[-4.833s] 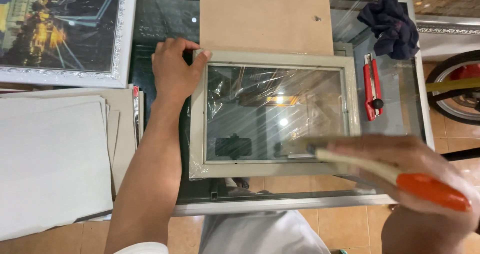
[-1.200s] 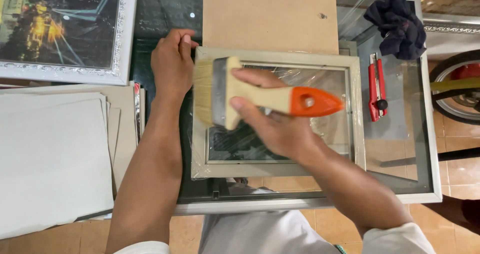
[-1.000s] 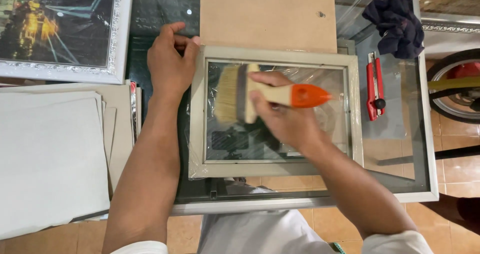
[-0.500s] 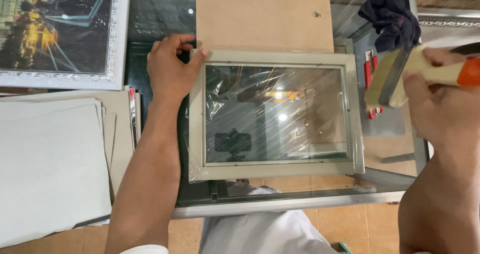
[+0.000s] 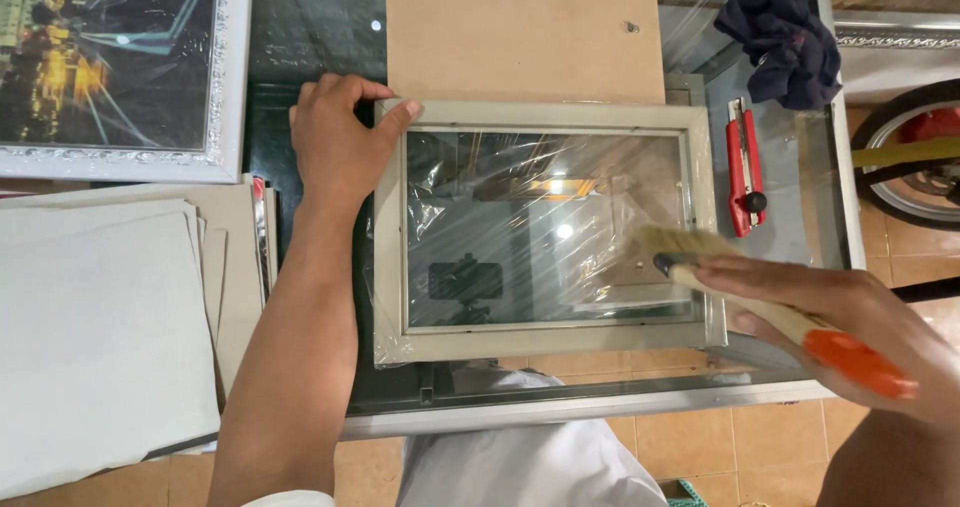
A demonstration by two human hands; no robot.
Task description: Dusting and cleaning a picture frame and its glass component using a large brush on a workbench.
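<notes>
Head view: two hands work on a picture frame [image 5: 545,237] lying on a glass desk [image 5: 800,217].
Left hand [image 5: 340,142] presses flat and unclenched on the frame's top-left corner. Right hand [image 5: 850,317] grips a brush [image 5: 760,302], bristles over the frame's right edge. A red cutter [image 5: 742,167] lies just right, with bare glass around it.

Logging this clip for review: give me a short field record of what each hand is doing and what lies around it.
left hand: left hand flat on the top-left corner of the picture frame
right hand: right hand grips a paintbrush with an orange handle end, bristles over the frame's right edge
frame: pale, glazed, partly covered in clear film, lying flat
support: glass-topped table
behind frame: brown backing board
right of frame: red utility knife, dark cloth
left side: framed night picture, stack of grey boards
</notes>
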